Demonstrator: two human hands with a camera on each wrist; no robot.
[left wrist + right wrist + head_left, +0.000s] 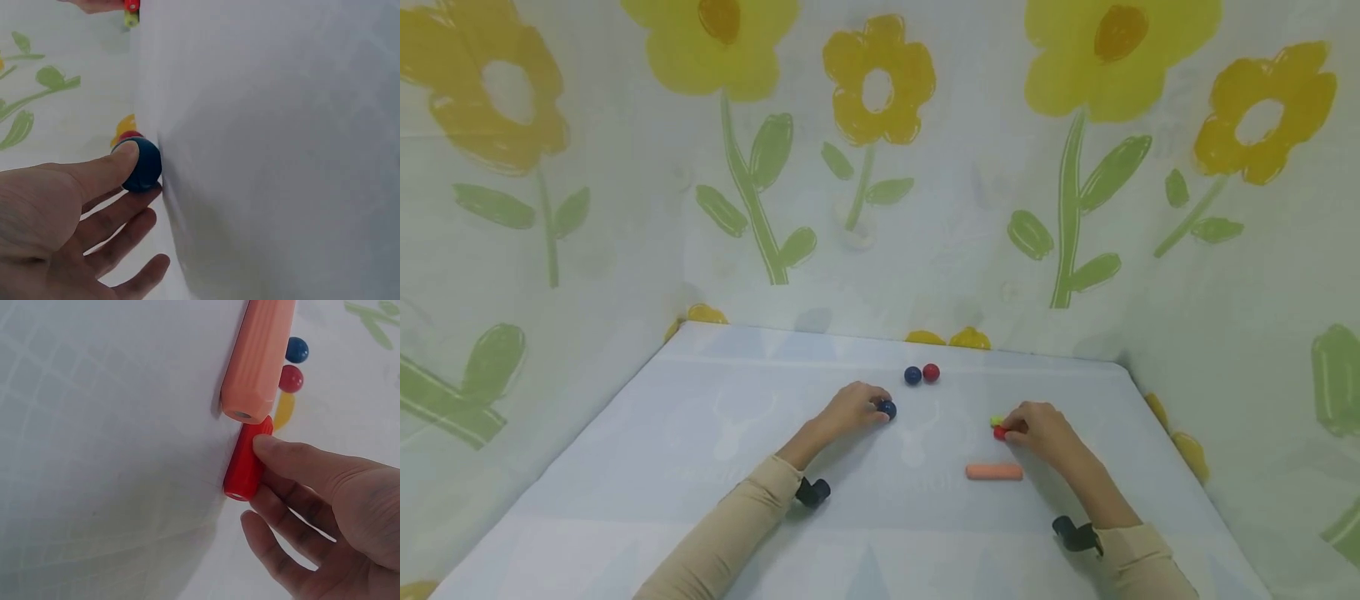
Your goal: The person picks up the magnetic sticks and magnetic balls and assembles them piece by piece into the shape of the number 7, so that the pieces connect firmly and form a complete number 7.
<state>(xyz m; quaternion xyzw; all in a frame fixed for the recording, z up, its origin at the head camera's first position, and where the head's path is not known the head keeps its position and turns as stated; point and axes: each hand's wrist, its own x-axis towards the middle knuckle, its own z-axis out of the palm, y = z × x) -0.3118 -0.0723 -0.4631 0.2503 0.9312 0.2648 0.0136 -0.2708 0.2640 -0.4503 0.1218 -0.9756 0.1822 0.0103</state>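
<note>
My left hand (850, 408) pinches a dark blue ball (887, 409) between thumb and fingers. In the left wrist view the thumb lies on the near side of this ball (145, 167), at the white tabletop. To the right, my right hand (1039, 427) pinches a short red faceted rod (245, 464) with a hole in its end. A yellow-green piece (997, 422) lies right beside that red rod, partly behind the hand. Closer to me lies a longer salmon-coloured rod (994, 472), ridged along its length in the right wrist view.
Farther back on the white table (647, 433), another dark blue ball (912, 376) and a red ball (931, 372) sit side by side. Flower-printed cloth walls (940, 250) rise at the table's back and sides. Each wrist wears a black device (812, 492).
</note>
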